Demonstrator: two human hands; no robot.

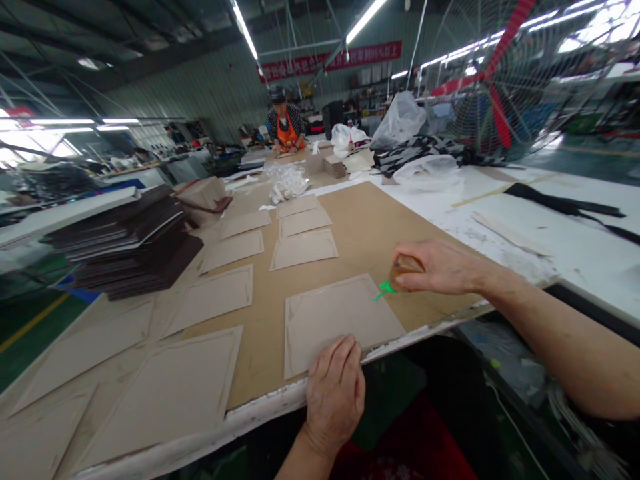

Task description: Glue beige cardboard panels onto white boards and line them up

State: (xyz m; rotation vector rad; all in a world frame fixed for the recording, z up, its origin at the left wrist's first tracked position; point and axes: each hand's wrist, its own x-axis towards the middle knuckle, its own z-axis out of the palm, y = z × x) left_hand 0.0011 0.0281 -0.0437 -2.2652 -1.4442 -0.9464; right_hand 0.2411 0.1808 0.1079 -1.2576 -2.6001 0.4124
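My right hand (435, 267) is wrapped around a brownish squeeze glue bottle (406, 265), tipped so its green nozzle (384, 289) points down at the right edge of a beige rectangular panel (340, 320). My left hand (336, 387) lies over the table's front edge, its fingers flat on that panel's near edge and holding nothing. Along the borders of other beige panels, such as the large one (175, 387) to the left, run faint glue-like lines. The palm side of my left hand is hidden.
More beige panels (305, 248) lie in rows on the brown board (370, 220). A stack of dark sheets (135, 247) stands at left. Dark strips (425, 157) and plastic bags (400, 120) sit farther back, near a large fan (490, 80). A person (286, 127) in an orange apron works at the far end.
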